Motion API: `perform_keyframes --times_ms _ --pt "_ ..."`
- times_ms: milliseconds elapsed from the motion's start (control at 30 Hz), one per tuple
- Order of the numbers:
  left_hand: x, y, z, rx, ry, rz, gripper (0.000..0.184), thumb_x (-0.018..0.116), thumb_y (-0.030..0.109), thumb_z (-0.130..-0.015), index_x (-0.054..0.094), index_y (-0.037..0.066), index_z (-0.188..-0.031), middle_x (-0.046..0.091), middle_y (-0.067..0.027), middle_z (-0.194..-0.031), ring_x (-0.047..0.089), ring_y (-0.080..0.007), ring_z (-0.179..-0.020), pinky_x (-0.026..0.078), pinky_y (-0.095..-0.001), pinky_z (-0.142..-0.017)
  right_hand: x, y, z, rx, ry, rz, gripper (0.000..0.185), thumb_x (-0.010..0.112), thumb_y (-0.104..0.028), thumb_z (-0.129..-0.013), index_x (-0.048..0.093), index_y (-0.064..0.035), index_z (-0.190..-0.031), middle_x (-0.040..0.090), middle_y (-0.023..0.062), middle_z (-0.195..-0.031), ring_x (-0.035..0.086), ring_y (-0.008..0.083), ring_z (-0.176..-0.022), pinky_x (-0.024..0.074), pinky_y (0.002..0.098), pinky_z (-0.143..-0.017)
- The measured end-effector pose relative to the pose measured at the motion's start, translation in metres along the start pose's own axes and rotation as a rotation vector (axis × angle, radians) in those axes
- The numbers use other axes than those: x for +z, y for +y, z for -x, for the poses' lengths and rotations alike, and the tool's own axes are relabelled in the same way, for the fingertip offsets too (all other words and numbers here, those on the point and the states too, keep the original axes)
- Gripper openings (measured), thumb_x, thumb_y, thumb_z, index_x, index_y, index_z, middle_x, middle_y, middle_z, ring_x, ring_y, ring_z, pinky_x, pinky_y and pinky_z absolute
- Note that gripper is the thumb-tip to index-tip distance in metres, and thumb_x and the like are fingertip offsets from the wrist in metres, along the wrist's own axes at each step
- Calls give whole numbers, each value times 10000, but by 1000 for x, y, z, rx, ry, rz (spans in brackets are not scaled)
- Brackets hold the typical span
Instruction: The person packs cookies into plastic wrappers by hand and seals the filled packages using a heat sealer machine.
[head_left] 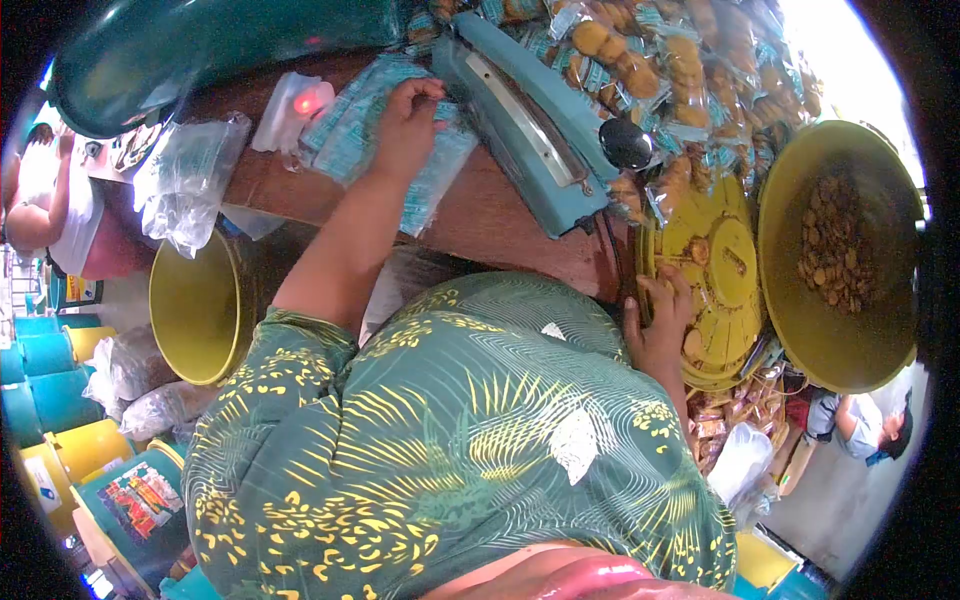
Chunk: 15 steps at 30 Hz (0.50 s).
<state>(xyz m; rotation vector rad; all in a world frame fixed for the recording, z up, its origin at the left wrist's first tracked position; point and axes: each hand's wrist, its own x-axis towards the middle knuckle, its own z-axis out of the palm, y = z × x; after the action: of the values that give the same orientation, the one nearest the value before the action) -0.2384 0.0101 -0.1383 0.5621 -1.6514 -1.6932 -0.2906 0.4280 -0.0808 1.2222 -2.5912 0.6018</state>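
Note:
My left hand [402,125] is over a stack of flat clear plastic bags with blue print [350,120], its fingers loosely bent and the thumb apart. It is just left of a blue bag sealer [530,120] with a long metal strip and a black round knob [626,144]. I cannot see anything held in it. My right hand [662,312] rests with fingers spread on the left edge of a yellow lid [725,260]. A few small brown biscuits [697,249] lie on that lid.
Many filled biscuit packets [690,80] are heaped behind the sealer. A yellow tub [780,340] with loose biscuits stands at right. Another yellow bucket [200,350] is below the wooden table [490,230] at left. A green basin [230,50] lies at top left. Other people are at both sides.

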Motion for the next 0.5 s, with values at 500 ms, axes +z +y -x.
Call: perform_keyframes --times_ms 500 --pt "3 5 3 -55 -9 111 23 526 73 -980 528 88 -964 576 -91 -1222 665 -241 -968 546 -343 -761 16 10 1 92 19 -39 397 672 -189 -833 588 -37 -1189 472 214 -1350 427 422 -1235 319 538 -1056"
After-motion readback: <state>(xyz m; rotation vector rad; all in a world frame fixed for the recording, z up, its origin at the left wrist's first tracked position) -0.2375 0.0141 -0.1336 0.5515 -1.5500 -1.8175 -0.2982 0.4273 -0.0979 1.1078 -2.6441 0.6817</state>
